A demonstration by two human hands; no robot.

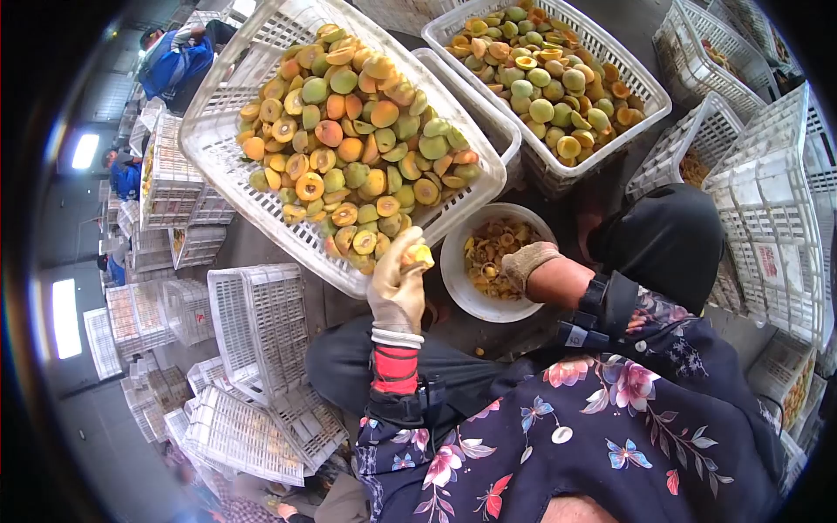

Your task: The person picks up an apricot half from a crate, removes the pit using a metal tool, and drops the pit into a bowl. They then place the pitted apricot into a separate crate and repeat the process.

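Largest first: two slatted white crates of fruit stand before the person, the near crate (212,122), tilted in view, and the far crate (662,106) behind it to the right; each should be stiff and heavy as loaded, best gripped by the rim at opposite ends. One white bowl (488,311) sits beside the near crate's lower corner, holding brownish-yellow scraps (490,248) too mingled to count; it should be light enough to lift by its lip. Two gloved hands are present. The left hand (398,283), by the near crate's lower edge, pinches one yellow fruit piece (419,255) between thumb and fingers. The right hand (530,264) is at the bowl's right side, fingers curled over the scraps; whether it grips anything cannot be told. Smallest, the fruit halves (349,131) in the near crate, many cut face up, overlap beyond a reliable count. Each half is judged light, soft, easily bruised and slippery on the cut face; hold it by the skin side, with gentle pressure.
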